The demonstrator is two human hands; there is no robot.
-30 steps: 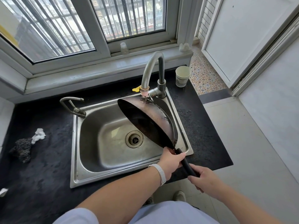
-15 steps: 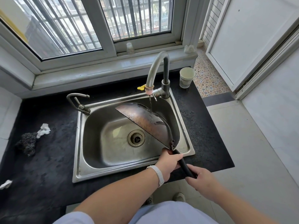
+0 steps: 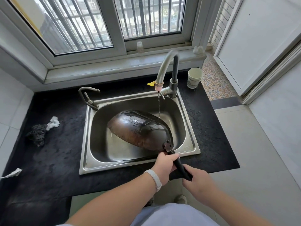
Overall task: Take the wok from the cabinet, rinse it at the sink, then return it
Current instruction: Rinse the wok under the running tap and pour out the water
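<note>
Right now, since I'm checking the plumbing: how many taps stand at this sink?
2. A tall curved tap at the back right, with water running; a small tap at the back left corner. None seems hidden.

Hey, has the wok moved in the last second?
Yes. The wok has rolled over, underside up, and dropped from beside the faucet spout down into the sink basin.
</note>
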